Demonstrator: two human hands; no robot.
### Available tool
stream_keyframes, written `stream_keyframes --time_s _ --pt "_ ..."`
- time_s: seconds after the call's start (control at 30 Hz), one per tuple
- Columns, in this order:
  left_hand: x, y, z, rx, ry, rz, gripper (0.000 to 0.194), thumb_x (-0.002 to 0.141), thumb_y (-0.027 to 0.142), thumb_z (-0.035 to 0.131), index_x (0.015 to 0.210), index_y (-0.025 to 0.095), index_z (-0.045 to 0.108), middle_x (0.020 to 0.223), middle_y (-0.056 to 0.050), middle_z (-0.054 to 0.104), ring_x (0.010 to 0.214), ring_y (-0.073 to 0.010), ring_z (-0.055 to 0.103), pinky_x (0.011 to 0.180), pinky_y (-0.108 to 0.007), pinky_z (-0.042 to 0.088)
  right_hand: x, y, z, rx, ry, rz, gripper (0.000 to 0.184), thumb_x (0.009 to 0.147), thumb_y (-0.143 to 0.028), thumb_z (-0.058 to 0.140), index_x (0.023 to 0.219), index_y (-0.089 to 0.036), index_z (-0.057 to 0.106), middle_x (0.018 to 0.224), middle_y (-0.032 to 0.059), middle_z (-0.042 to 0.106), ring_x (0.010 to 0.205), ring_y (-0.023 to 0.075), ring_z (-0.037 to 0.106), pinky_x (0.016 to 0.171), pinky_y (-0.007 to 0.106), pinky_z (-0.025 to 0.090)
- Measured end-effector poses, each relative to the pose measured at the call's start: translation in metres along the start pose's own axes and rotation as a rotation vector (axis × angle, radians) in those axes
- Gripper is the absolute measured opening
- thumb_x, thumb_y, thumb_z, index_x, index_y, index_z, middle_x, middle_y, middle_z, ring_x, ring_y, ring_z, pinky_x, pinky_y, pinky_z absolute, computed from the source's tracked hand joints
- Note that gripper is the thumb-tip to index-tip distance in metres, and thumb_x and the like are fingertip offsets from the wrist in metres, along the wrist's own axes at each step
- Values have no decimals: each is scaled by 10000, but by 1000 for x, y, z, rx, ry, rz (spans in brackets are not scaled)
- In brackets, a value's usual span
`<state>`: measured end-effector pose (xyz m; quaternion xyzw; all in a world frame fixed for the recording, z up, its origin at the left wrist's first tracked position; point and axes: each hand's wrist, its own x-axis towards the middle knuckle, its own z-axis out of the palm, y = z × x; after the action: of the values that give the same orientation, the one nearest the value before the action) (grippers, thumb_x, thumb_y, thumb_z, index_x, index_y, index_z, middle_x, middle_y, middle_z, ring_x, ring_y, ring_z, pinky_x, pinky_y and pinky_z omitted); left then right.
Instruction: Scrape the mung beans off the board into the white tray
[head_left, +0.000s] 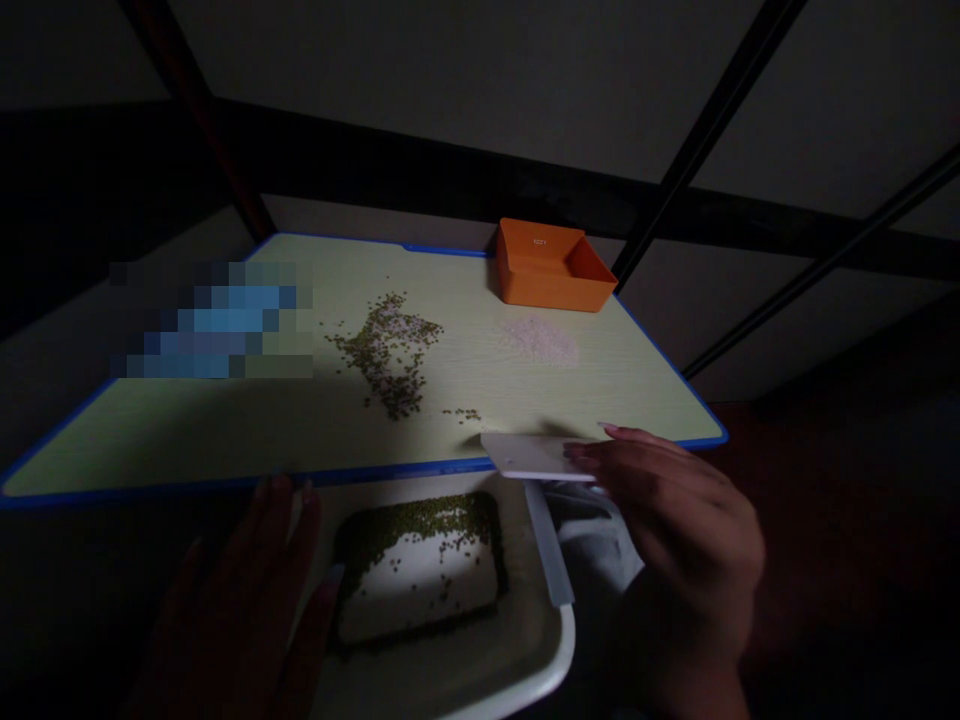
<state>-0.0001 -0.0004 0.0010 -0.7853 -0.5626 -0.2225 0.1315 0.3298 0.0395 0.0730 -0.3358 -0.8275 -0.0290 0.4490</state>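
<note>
Pretty dim shot, but here goes: the right hand (667, 520) pinches a white plastic scraper (529, 456) at the near edge of the desk (187, 445), just below a little line of mung beans (461, 414). The left hand (240, 610) is open, fingers spread, beside a white tray (564, 640) parked under that edge, so anything pushed off would land in it. More mung beans (420, 530) sit in the tray, and a bigger scatter (386, 355) lies on the desk near a pale grain pile (540, 340) and an orange box (551, 265).
</note>
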Motion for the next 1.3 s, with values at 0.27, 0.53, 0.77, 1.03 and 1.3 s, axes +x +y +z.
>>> stream_keyframes --time_s 0.27,0.53,0.77,1.03,1.3 --pt "-6 -2 4 20 -51 -39 642 839 327 372 1453 236 205 1634 3 153 1505 -143 135 1246 -367 83 -1 -1 7 -12 -2 45 247 872 -18 570 1025 -183 672 1011 22 759 981 134 699 923 279 544" --pt "-8 -3 3 21 -61 -53 652 840 325 379 1458 257 182 1626 -23 183 1502 -188 175 1243 -459 145 -4 -8 14 -51 35 175 243 889 -36 572 995 -230 672 1005 7 760 953 155 711 807 292 594" --pt "-13 -4 4 46 -103 -45 643 843 338 367 1455 238 195 1637 -32 151 1508 -204 153 1242 -469 150 -5 -11 18 -58 64 229 253 894 -28 576 1010 -233 667 1013 9 755 966 149 703 825 291 584" --pt "-11 -5 4 3 -44 -51 641 839 318 363 1455 255 197 1626 -22 194 1497 -179 188 1244 -432 150 -6 -2 16 -99 -12 161 240 901 -53 573 1040 -231 655 1040 20 753 967 149 705 795 280 593" --pt "-9 -4 2 4 -47 -27 659 828 304 387 1456 239 195 1627 -36 193 1501 -183 179 1245 -426 134 -3 1 20 -116 29 155 253 877 -25 587 1011 -230 653 972 12 762 881 138 725 769 256 599"
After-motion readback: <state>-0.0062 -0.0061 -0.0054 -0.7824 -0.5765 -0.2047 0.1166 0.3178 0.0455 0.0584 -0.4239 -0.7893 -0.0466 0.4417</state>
